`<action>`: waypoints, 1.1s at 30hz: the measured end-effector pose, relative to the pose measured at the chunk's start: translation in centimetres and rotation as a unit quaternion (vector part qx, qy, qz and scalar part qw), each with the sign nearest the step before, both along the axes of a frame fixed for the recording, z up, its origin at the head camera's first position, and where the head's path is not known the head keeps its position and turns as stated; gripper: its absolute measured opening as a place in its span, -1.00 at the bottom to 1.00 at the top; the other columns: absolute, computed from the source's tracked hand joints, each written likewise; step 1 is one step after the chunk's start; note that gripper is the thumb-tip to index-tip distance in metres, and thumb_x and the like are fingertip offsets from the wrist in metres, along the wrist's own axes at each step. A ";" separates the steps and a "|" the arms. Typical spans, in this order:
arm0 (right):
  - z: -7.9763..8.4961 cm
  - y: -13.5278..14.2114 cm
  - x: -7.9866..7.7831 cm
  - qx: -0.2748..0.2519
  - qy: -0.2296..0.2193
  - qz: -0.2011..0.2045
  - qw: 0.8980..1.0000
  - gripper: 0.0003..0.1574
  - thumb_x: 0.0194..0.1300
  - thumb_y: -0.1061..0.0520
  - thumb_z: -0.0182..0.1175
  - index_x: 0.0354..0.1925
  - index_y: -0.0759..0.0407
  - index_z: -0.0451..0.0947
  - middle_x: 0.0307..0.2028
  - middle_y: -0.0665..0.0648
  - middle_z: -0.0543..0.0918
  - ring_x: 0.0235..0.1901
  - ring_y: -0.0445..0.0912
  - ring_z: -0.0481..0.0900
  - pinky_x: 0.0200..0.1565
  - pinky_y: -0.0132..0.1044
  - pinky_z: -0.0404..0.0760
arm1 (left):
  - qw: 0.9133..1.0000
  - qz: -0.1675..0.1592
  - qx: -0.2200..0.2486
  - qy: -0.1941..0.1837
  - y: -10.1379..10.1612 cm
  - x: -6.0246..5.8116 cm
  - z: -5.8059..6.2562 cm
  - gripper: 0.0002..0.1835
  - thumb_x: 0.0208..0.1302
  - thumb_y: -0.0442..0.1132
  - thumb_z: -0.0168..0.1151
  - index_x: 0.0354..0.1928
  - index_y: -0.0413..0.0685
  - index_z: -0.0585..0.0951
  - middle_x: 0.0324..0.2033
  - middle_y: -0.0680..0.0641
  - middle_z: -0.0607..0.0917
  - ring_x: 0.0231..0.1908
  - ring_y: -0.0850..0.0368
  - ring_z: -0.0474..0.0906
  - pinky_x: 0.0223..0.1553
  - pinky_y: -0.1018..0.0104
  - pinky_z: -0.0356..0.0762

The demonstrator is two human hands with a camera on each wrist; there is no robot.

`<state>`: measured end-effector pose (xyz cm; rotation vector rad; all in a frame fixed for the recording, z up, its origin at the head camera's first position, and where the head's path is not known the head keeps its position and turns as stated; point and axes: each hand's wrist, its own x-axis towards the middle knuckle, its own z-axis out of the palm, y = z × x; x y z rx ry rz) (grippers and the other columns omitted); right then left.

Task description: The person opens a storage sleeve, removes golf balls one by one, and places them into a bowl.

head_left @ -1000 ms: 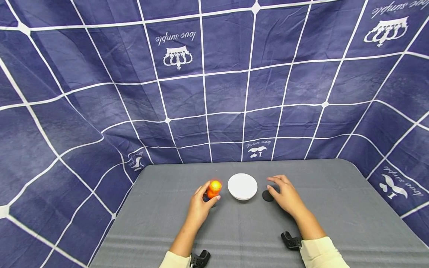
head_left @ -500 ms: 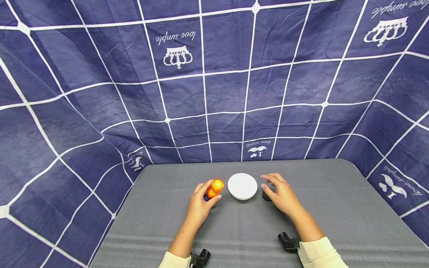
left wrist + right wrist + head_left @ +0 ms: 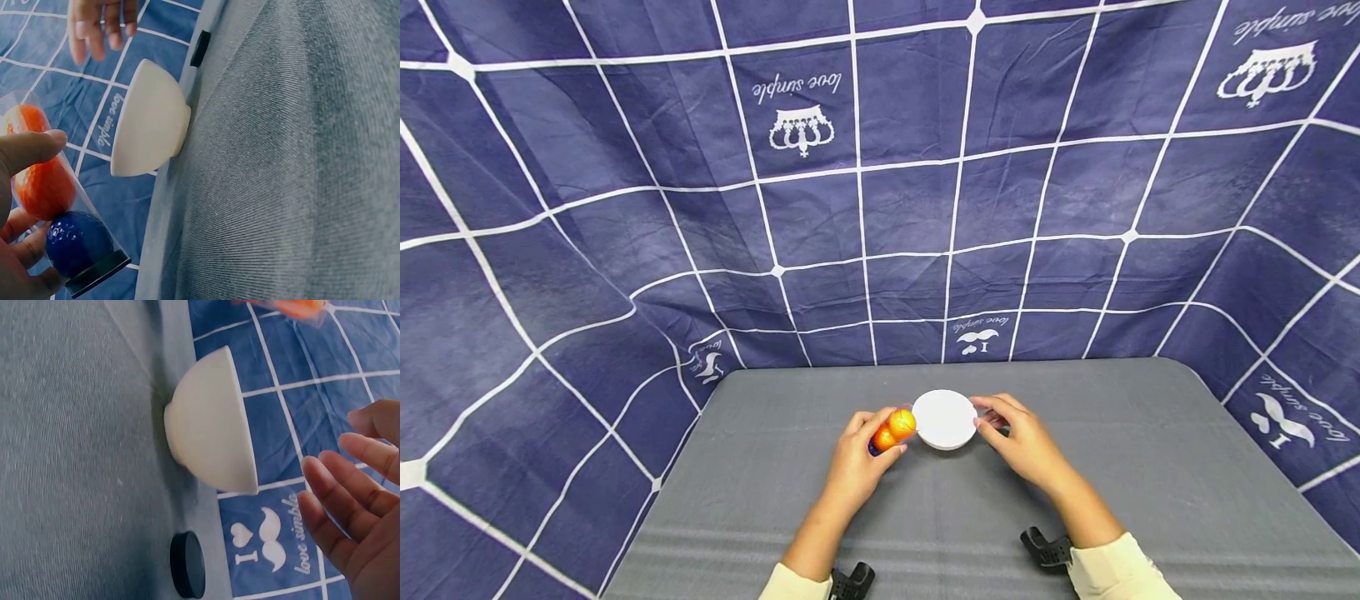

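My left hand [image 3: 857, 462] grips a clear tube [image 3: 94, 215] just left of the white bowl [image 3: 945, 421]. Inside the tube are two orange balls [image 3: 47, 187] and a dark blue ball [image 3: 78, 242]; a black cap closes the lower end. The tube tilts, its orange end toward the bowl. Over the bowl's right side hovers my right hand [image 3: 1021, 437], fingers relaxed and holding nothing. In the right wrist view its fingers are apart from the bowl. A black round lid [image 3: 188, 565] lies on the table by the bowl, hidden beneath the right hand in the head view.
A grey cloth-covered table [image 3: 940, 533] spreads under both hands. Behind it and at the sides hangs a blue curtain [image 3: 910, 208] with white grid lines. Both wrists wear black camera mounts.
My left hand has moved slightly right and tilted the tube toward the bowl. My right hand has shifted left, from beside the black lid to the bowl's right rim.
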<state>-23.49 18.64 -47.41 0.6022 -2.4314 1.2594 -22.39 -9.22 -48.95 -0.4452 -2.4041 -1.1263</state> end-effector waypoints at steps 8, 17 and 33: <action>-0.3 -1.0 0.5 -0.032 -0.003 0.024 0.999 -0.64 0.33 0.24 0.31 0.09 0.24 0.65 -0.06 0.16 0.71 -0.17 -0.23 0.65 -0.11 -0.38 0.67 | 0.999 -0.008 -0.045 0.016 0.6 0.2 -0.2 -0.40 -0.05 -0.23 0.63 0.12 0.21 0.69 -0.15 0.00 0.64 -0.12 0.05 0.64 -0.02 0.09 0.48; -0.7 -2.6 1.2 -0.039 -0.025 0.066 0.997 -0.60 0.33 0.19 0.33 0.12 0.22 0.64 -0.05 0.16 0.70 -0.21 -0.25 0.65 -0.13 -0.40 0.65 | 0.995 0.003 -0.094 0.032 1.0 0.6 0.0 -0.41 -0.10 -0.22 0.64 0.08 0.22 0.71 -0.15 0.00 0.62 -0.09 0.04 0.59 -0.05 0.13 0.37; -1.6 -3.4 1.6 -0.079 -0.100 0.125 0.984 -0.46 0.36 0.13 0.32 0.27 0.21 0.53 0.11 0.28 0.66 -0.14 -0.22 0.70 -0.05 -0.39 0.68 | 0.977 0.002 -0.186 0.101 1.7 0.7 0.6 -0.37 -0.16 -0.21 0.67 0.08 0.23 0.71 -0.18 0.04 0.59 -0.14 0.07 0.54 -0.02 0.11 0.37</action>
